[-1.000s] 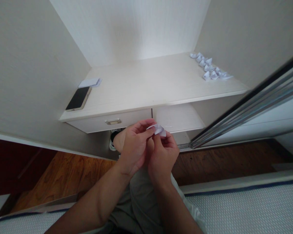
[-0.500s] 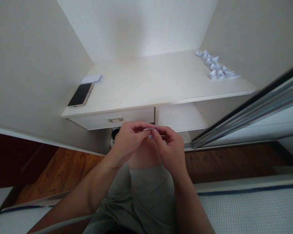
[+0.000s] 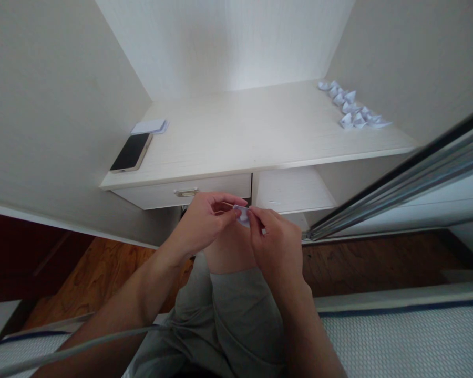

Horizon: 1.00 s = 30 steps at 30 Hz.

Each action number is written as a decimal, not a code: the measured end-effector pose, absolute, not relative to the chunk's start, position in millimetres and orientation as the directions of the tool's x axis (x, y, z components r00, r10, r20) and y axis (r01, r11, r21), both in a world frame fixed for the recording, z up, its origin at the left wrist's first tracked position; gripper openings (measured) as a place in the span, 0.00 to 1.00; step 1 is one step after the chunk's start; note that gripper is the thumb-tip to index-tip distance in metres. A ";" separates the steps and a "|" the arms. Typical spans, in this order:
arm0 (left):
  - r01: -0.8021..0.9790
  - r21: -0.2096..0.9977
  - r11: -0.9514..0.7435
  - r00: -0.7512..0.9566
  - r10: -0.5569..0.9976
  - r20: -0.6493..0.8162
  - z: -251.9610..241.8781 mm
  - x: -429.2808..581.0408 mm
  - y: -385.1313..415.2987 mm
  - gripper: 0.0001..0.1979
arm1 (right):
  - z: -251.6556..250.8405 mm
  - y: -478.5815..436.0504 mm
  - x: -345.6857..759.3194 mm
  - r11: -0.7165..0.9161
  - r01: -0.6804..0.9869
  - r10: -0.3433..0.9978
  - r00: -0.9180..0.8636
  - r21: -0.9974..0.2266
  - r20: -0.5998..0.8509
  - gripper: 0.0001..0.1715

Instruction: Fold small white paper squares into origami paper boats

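A small folded piece of white paper (image 3: 242,214) is pinched between my two hands, above my knee and in front of the drawer. My left hand (image 3: 207,218) grips its left side between thumb and fingers. On the other side, my right hand (image 3: 276,236) holds the paper with thumb and curled fingers, which cover part of it. Several small folded paper boats (image 3: 349,105) stand clustered at the right of the white shelf (image 3: 236,126). A stack of white paper sheets (image 3: 148,126) lies at the shelf's left end.
A phone (image 3: 131,152) lies in front of the paper stack. Below the shelf are a drawer with a metal handle (image 3: 186,192) and an open compartment (image 3: 294,189). Sliding-door rails (image 3: 402,173) slant along the right. A pale cord (image 3: 102,336) crosses my left forearm.
The paper between my fingers shows more of its face now. My right hand has turned and its fingers have curled more; my left fingers have spread slightly. The view shifted a little.
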<state>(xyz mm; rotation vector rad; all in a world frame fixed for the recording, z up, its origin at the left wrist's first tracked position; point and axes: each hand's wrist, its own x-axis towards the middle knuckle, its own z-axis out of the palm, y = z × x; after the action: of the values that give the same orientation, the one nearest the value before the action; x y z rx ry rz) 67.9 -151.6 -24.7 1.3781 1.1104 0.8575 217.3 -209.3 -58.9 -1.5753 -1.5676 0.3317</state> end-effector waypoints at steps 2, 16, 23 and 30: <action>0.135 0.991 0.021 0.332 0.941 -0.065 -21.1 66.4 -151.8 0.07 | -57.9 -208.3 220.4 0.152 0.583 0.926 0.200 -0.798 0.322 0.10; 0.181 0.983 -0.018 0.640 0.761 -0.105 -5.2 49.6 -154.3 0.07 | -47.6 -211.1 252.0 0.090 0.042 0.986 -0.147 -0.995 0.083 0.07; 0.141 0.990 0.029 0.565 0.818 -0.104 -12.5 51.6 -157.4 0.08 | -50.0 -212.6 245.3 0.095 0.191 0.993 -0.092 -0.977 0.079 0.11; 0.134 0.991 0.002 0.581 0.810 -0.081 -15.5 52.2 -157.8 0.09 | -58.9 -208.5 237.2 0.013 0.016 0.999 -0.038 -1.000 0.012 0.11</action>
<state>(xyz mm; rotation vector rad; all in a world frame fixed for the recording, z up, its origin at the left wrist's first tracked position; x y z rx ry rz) 52.2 -157.8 -15.5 1.5004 0.8407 0.6427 237.2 -208.5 -58.9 -1.1933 -1.2551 1.2202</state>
